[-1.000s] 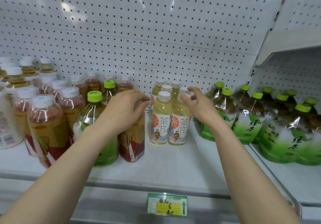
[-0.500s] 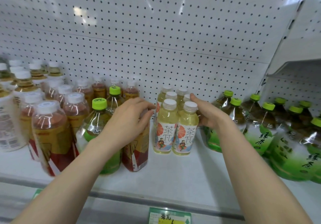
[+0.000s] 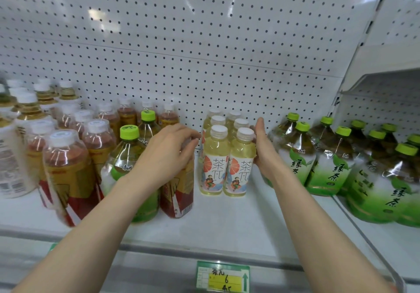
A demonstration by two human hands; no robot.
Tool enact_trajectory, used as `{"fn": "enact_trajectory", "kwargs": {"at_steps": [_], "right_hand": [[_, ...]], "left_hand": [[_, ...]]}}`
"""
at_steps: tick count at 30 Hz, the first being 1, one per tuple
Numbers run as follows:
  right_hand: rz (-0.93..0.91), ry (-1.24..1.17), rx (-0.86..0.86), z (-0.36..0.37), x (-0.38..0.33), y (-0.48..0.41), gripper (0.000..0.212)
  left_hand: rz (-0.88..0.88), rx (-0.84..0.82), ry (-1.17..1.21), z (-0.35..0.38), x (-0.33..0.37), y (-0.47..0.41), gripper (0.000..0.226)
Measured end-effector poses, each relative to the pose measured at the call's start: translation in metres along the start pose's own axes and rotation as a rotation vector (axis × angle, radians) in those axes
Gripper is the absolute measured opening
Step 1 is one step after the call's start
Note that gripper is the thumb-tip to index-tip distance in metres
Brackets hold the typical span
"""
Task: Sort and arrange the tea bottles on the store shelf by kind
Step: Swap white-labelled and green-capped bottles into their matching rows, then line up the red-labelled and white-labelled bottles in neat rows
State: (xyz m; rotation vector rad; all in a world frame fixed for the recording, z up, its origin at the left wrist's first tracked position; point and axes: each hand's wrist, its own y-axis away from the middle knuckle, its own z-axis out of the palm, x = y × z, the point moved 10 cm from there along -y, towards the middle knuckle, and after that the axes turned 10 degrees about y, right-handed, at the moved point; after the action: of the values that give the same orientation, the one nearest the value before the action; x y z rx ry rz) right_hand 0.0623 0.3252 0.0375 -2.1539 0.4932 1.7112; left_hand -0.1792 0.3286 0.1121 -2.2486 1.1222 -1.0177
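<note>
My left hand (image 3: 168,154) is closed over the top of a red-and-gold labelled tea bottle (image 3: 178,195) at the shelf's middle front. Two rows of pale yellow tea bottles (image 3: 214,163) with white caps stand just right of it. My right hand (image 3: 264,149) lies flat against the right side of the front yellow bottle (image 3: 239,167), fingers straight. A green-capped green tea bottle (image 3: 128,156) stands left of my left wrist, among red-brown tea bottles (image 3: 66,167). Big green tea bottles (image 3: 293,154) fill the right.
White-capped amber bottles (image 3: 27,108) stand at far left. A white pegboard (image 3: 204,54) backs the shelf. A price tag (image 3: 223,278) sits on the front rail. Bare shelf (image 3: 227,222) lies in front of the yellow bottles. A lower shelf section (image 3: 386,242) begins at right.
My right hand has come off the yellow bottles' caps and dropped to press against their right side. My left hand stays on the red-labelled bottle. The view shifted slightly.
</note>
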Motion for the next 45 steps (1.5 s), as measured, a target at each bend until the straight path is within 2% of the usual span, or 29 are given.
{"fn": "enact_trajectory", "kwargs": {"at_steps": [3, 5, 8, 12, 14, 16, 18, 20, 23, 26, 29, 31, 33, 36, 38, 40, 45], "right_hand": [[-0.280, 0.301, 0.202, 0.000, -0.022, 0.019, 0.060], [-0.379, 0.401, 0.292, 0.004, -0.025, 0.026, 0.058], [-0.367, 0.386, 0.381, 0.004, -0.022, 0.027, 0.046], [-0.317, 0.397, 0.360, 0.005, -0.019, 0.025, 0.053], [-0.323, 0.422, 0.418, -0.001, -0.027, 0.037, 0.059], [-0.427, 0.466, 0.564, -0.009, -0.056, 0.059, 0.057], [-0.575, 0.474, 0.599, 0.000, -0.096, 0.078, 0.048], [-0.657, 0.521, 0.466, 0.031, -0.128, 0.078, 0.038], [-0.644, 0.690, 0.124, 0.104, -0.153, 0.059, 0.034], [-0.535, 0.928, -0.179, 0.167, -0.147, 0.031, 0.047], [-0.359, 1.011, -0.421, 0.204, -0.121, 0.006, 0.061], [-0.316, 0.961, -0.470, 0.213, -0.113, -0.002, 0.055], [-0.324, 0.857, -0.466, 0.215, -0.114, -0.005, 0.036], [-0.343, 0.745, -0.369, 0.204, -0.119, -0.011, 0.020], [-0.370, 0.706, -0.273, 0.191, -0.126, -0.012, 0.026], [-0.413, 0.645, -0.173, 0.174, -0.138, -0.008, 0.027], [-0.542, 0.297, 0.113, 0.113, -0.190, 0.014, 0.018]], "left_hand": [[0.010, -0.004, 0.000, 0.000, 0.001, 0.000, 0.028], [0.009, -0.014, 0.001, 0.001, 0.002, -0.001, 0.028], [0.013, -0.026, -0.017, 0.001, 0.004, 0.001, 0.030], [0.120, -0.006, -0.155, -0.009, 0.021, 0.013, 0.043], [0.174, 0.058, -0.173, -0.029, 0.026, 0.022, 0.043], [0.159, 0.143, -0.156, -0.060, 0.014, 0.030, 0.041], [0.085, 0.220, -0.157, -0.096, -0.011, 0.036, 0.037], [-0.006, 0.260, -0.168, -0.128, -0.045, 0.038, 0.032], [-0.172, 0.109, -0.238, -0.146, -0.097, 0.034, 0.031], [-0.200, -0.060, -0.234, -0.138, -0.117, 0.034, 0.034], [-0.171, -0.071, -0.229, -0.137, -0.120, 0.034, 0.037], [-0.164, -0.060, -0.244, -0.137, -0.122, 0.034, 0.039], [-0.073, -0.005, -0.330, -0.139, -0.109, 0.035, 0.039], [0.040, 0.069, -0.270, -0.133, -0.070, 0.040, 0.053], [-0.012, -0.032, -0.127, -0.110, -0.056, 0.042, 0.067], [-0.129, -0.140, -0.006, -0.085, -0.055, 0.046, 0.069], [-0.315, -0.048, 0.306, -0.071, -0.075, 0.061, 0.075]]}}
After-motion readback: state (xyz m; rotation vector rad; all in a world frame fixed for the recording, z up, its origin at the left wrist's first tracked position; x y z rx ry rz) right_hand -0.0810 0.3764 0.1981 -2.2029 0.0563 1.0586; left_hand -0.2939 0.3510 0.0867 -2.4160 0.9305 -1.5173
